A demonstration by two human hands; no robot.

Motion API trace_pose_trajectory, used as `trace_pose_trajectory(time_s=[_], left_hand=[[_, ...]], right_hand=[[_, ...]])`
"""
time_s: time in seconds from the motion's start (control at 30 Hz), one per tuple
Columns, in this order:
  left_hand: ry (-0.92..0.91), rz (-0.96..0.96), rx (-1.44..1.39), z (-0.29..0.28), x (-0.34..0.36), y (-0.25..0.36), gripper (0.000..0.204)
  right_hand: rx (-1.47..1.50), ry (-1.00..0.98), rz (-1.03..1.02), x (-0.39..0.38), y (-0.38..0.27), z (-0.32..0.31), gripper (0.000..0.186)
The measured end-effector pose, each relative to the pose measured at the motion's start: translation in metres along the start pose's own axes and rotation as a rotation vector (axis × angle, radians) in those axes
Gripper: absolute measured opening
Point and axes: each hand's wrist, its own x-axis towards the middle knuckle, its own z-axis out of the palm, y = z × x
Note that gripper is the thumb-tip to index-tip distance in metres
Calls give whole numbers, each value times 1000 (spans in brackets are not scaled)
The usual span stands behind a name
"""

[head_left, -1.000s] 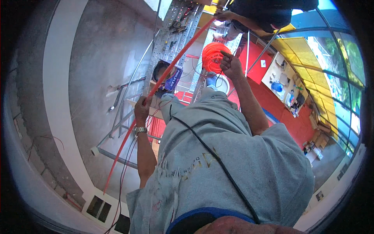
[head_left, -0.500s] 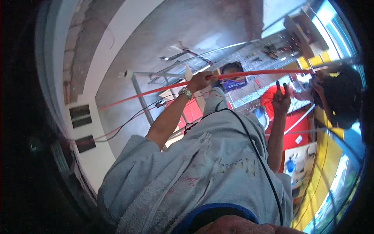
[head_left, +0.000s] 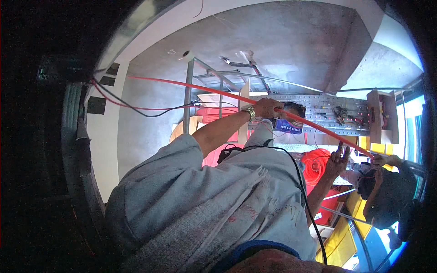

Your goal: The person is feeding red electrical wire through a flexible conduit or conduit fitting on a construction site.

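My left hand (head_left: pixel 266 108), with a watch at the wrist, is closed round a long red tube (head_left: pixel 318 126) running diagonally across the view. My right hand (head_left: pixel 337 164) is lower right, beneath the tube, with two fingers stretched out and the others bent; it is nearest a red coil of tubing (head_left: pixel 313 167) and thin wires. A co-worker's hand (head_left: pixel 381 160) is at the tube's right end. A blue cardboard box (head_left: pixel 287 127) with a dark coil inside sits behind my left hand. A black cable (head_left: pixel 298 173) runs down over my grey shirt.
A perforated metal plank (head_left: pixel 314 109) carries hand tools (head_left: pixel 340 116), with a wooden box (head_left: pixel 381 139) at its right end. A metal scaffold frame (head_left: pixel 188 100) stands left of centre. The co-worker in dark clothing (head_left: pixel 391 195) is at right, beside yellow panels (head_left: pixel 346 241).
The view has swung round, so plank and co-worker sit lower right. The tube now slopes down to the right, still in my left hand; my right hand stays beneath it.
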Motion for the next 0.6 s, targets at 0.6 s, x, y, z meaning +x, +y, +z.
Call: trace_pose_trajectory(time_s=[0.6], left_hand=[[-69,-32,31,6,-19,6,62]], right_hand=[[-93,154,-52,-8,9,27,43]])
